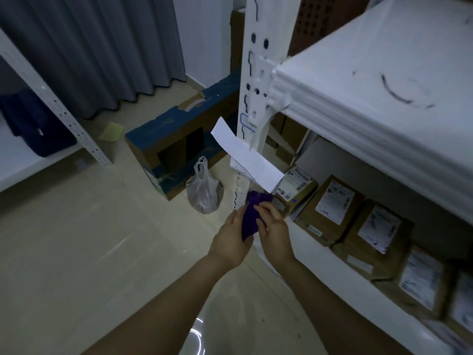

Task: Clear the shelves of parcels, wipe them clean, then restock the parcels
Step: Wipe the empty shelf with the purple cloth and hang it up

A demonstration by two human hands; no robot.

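Purple cloth (pixel 249 219) is bunched up between both my hands, held out in front of me just off the front corner of the shelving unit. My left hand (pixel 231 239) cups it from the left, with the lower end of the cloth tucked into the palm. My right hand (pixel 275 226) has its fingers curled over it from the other side, so both are gripping it.

To my right, the white metal upper shelf (pixel 384 60) has a couple of dark curved scuff marks (pixel 394 92) on its top surface. Below it, the white lower shelf (pixel 330 267) holds a row of brown cardboard parcels (pixel 330 208) with white shipping labels facing up. They're packed close together and some are tilted against each other. The ones nearest me are too blurry to tell much about.

The white slotted upright post (pixel 252 60) stands at the corner just beyond my hands. A long white paper slip (pixel 245 155) sticks out at an angle in front of it, above the cloth.

On the beige tiled floor (pixel 76 239) there's a clear crumpled plastic bag (pixel 203 190) sitting near the foot of the post. Just behind the bag is a big flat blue-and-brown cardboard box (pixel 174 134) standing on its edge. A small yellow-green sheet of paper (pixel 111 131) lies further back, near the grey pleated curtain (pixel 89 47). Over on the far left is another white shelf rack (pixel 64 121) with some dark blue fabric (pixel 33 124) on it.
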